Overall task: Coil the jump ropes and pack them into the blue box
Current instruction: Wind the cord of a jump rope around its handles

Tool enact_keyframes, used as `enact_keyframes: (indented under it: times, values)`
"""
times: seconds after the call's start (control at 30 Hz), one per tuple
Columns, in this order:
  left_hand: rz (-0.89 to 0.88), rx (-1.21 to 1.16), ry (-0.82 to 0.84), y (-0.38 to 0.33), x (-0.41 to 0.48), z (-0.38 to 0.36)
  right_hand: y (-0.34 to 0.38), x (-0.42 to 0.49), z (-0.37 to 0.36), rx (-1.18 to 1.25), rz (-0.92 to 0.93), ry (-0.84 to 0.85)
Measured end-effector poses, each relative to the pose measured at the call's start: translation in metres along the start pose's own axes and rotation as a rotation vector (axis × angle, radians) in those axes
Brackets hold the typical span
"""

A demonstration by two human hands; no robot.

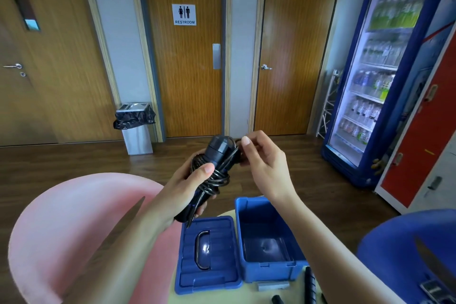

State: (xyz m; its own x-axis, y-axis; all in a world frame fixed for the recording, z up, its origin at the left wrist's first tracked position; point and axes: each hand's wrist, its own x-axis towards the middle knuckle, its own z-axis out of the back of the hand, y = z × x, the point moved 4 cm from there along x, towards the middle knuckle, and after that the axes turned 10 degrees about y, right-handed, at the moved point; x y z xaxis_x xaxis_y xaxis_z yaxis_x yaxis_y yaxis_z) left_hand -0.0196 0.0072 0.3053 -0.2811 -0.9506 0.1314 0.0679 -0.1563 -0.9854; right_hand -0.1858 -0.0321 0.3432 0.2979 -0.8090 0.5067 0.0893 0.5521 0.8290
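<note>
In the middle of the frame, the left hand [187, 187] is wrapped round a black plastic-handled jump rope [217, 155], thumb pressed across the glossy black cord wound about the two handles. Just to its right, the right hand [264, 163] pinches a loop of that cord between thumb and forefinger near the top of the handles. It is probably tucking in or winding the last turn, though the cord's end is hidden behind the fingers.

This rope looks nearly coiled but is held in the air, above and a little left of the open blue plastic storage box [269, 271] at lower centre. The box appears empty, its bare floor showing. Its blue lid with a curved metal handle [219, 242] lies flat just left of it on the pale table [249, 296].

Nothing has been packed yet. At the bottom edge, right of the box, a second black ribbed handle [310, 286] lies on the table, likely another rope waiting to be coiled. What remains is to finish this bundle, put it in the box, and then deal with the other rope.
</note>
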Motion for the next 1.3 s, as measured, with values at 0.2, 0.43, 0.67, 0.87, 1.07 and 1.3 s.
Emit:
enact_keyframes:
  times: [0.2,0.43,0.67,0.87,1.07,1.3]
  values:
    - [0.018,0.018,0.013,0.002,0.000,-0.001,0.001,-0.007,0.003,-0.181,0.122,-0.117]
    - [0.042,-0.008,-0.036,-0.001,0.003,-0.001,-0.001,-0.005,0.001,-0.003,0.054,-0.067]
    - [0.124,-0.133,-0.029,0.010,0.001,-0.002,-0.007,0.000,-0.009,0.045,0.054,0.146]
    - [0.139,-0.178,0.023,0.012,0.002,-0.005,-0.007,-0.004,-0.010,0.136,0.131,0.345]
    - [0.169,-0.191,0.056,0.015,0.001,-0.010,-0.006,0.001,-0.007,0.084,0.137,0.329]
    - [0.190,-0.198,0.061,0.020,0.002,-0.014,-0.009,0.000,-0.004,0.085,0.173,0.256]
